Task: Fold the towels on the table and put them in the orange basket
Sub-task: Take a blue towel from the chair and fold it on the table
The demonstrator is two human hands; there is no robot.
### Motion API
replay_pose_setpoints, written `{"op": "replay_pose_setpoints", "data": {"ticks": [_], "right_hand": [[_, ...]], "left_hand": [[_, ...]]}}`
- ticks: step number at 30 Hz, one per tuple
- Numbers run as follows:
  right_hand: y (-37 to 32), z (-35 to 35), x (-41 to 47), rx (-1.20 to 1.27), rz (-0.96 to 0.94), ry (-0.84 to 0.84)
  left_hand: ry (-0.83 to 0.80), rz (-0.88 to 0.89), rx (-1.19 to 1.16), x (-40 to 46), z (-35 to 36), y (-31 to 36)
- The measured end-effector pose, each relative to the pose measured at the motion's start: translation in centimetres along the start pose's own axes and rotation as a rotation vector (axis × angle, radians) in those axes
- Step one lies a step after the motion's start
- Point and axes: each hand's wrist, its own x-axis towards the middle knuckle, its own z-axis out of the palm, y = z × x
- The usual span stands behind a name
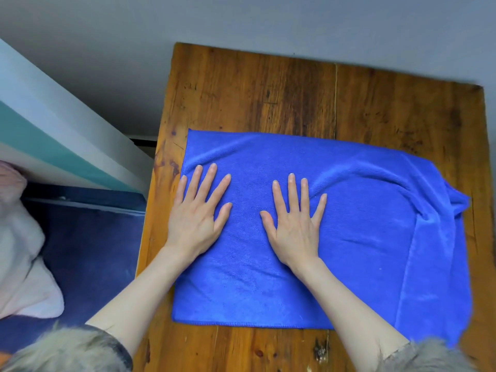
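A blue towel (pixel 349 237) lies spread on the wooden table (pixel 268 98), its right part wrinkled and doubled over near the table's right edge. My left hand (pixel 198 213) rests flat on the towel's left side, fingers apart. Palm down, my right hand (pixel 292 224) presses on the towel's middle with its fingers spread. Neither hand holds anything. No orange basket shows clearly; only a small orange patch (pixel 4 358) sits at the bottom left corner.
A grey wall (pixel 241 20) stands behind the table. To the left are a white and teal panel (pixel 53 135), a dark blue surface (pixel 91 251) and a pale pink cloth (pixel 21 264). Furry sleeve cuffs (pixel 69 350) show at the bottom.
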Motion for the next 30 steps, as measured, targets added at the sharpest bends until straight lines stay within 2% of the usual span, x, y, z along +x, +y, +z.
{"op": "replay_pose_setpoints", "data": {"ticks": [8,12,14,18,23,26,28,30], "right_hand": [[-6.7,0.2,0.2,0.035,-0.023,-0.025],[-6.5,-0.9,0.0,0.117,-0.071,-0.007],[-4.7,-1.5,-0.8,0.147,-0.058,0.019],[1.3,-2.6,-3.2,0.225,0.103,0.087],[11.0,-4.9,-5.6,0.261,0.242,0.221],[16.3,-6.2,-6.8,0.367,0.408,0.274],[19.1,-6.4,-7.4,0.494,0.581,0.222],[21.3,-6.2,-7.8,0.576,0.716,0.101]], "left_hand": [[-0.066,-0.068,0.089,-1.8,-1.5,-5.6],[-0.099,-0.108,0.066,-2.1,-2.7,-5.2],[-0.096,-0.106,0.002,-2.4,-2.9,-3.0],[-0.133,-0.005,-0.096,-2.7,-2.1,3.7],[-0.208,0.157,-0.058,-2.0,-1.1,11.9],[-0.262,0.225,-0.027,-1.5,-1.2,16.2],[-0.285,0.236,-0.028,-1.0,-1.0,18.9],[-0.316,0.216,-0.063,-0.6,-0.6,21.3]]}}
